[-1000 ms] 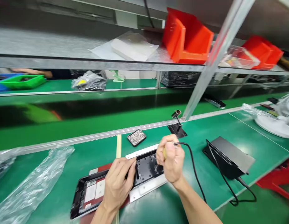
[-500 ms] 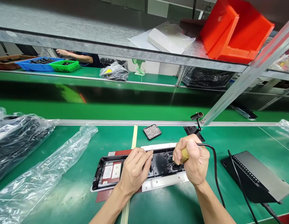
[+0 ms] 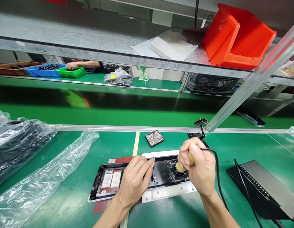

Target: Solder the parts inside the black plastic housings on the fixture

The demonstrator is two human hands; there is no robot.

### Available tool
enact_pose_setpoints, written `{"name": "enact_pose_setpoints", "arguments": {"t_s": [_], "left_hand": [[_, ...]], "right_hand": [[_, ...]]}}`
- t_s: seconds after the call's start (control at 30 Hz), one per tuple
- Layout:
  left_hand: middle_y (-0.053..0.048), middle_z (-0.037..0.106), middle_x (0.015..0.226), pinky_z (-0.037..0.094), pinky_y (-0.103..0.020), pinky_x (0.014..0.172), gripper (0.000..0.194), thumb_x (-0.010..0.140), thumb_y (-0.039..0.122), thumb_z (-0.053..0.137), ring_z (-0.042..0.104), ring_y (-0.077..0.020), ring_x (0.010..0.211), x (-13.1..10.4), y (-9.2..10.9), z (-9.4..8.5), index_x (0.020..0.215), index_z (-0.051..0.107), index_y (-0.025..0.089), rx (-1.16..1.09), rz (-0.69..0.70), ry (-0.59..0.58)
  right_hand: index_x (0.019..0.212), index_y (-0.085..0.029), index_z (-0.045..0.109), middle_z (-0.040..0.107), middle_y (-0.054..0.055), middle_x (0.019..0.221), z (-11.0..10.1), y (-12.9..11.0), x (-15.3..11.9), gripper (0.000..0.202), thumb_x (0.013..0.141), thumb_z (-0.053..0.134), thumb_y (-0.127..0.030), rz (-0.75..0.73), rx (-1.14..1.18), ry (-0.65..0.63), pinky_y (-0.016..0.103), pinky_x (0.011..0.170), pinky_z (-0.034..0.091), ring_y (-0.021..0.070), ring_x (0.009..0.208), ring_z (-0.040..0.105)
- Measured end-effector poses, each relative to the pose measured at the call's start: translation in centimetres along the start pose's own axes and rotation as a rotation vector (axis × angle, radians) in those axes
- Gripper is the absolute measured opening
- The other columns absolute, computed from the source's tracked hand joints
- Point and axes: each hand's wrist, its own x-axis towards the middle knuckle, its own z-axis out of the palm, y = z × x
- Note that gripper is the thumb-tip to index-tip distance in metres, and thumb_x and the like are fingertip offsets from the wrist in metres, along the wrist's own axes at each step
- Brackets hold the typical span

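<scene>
A long black plastic housing (image 3: pixel 161 172) lies lengthwise across a white fixture (image 3: pixel 168 192) and a reddish-brown base (image 3: pixel 101 206). Over its middle is my left hand (image 3: pixel 136 177), fingers bent and drawn together near the far rim; whatever sits at their tips is too small to make out. My right hand (image 3: pixel 199 167) grips a yellow-handled corded tool (image 3: pixel 180 167), tilted down, its thin tip among small posts inside the housing's right part. The tool's black cord (image 3: pixel 217 167) loops behind my wrist. Beyond the housing stands a small black tray (image 3: pixel 154 138) of tiny silvery metal pieces.
Clear plastic bags (image 3: pixel 49 171) lie at left. A black-and-grey panel device (image 3: pixel 261 186) with a cable sits at right. A small black tube on a stand (image 3: pixel 201 122) is by the metal post. Above, a shelf holds a red bin (image 3: pixel 239 41). A co-worker's hand (image 3: pixel 73 65) touches a green tray.
My right hand and the tool have shifted slightly right and down in view, along with the whole scene. My left hand stays on the housing. The co-worker's hand has come down to the green tray.
</scene>
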Motion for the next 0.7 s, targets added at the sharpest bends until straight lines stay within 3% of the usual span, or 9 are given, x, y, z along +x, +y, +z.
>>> {"name": "enact_pose_setpoints", "arguments": {"t_s": [0.27, 0.7], "left_hand": [[-0.008, 0.069, 0.089, 0.055, -0.039, 0.079, 0.035, 0.09, 0.0, 0.064, 0.059, -0.0219, 0.088, 0.0, 0.1, -0.1, 0.122, 0.064, 0.014, 0.019, 0.004, -0.004], [-0.007, 0.068, 0.087, 0.054, -0.038, 0.08, 0.034, 0.09, 0.002, 0.064, 0.059, -0.0215, 0.088, 0.0, 0.1, 0.0, 0.121, 0.065, 0.015, 0.012, -0.003, -0.003]], "right_hand": [[0.068, -0.021, 0.05, 0.036, -0.007, 0.051, 0.3, -0.4, 0.7, 0.046, 0.101, 0.044, -0.053, 0.056, 0.073, 0.016, 0.022, 0.042, 0.032, 0.0078, 0.044, 0.031], [0.059, -0.021, 0.043, 0.037, -0.007, 0.048, 0.7, -0.6, 1.4, 0.046, 0.098, 0.053, -0.042, 0.115, 0.068, -0.055, 0.022, 0.038, 0.029, 0.0056, 0.039, 0.03]]}}
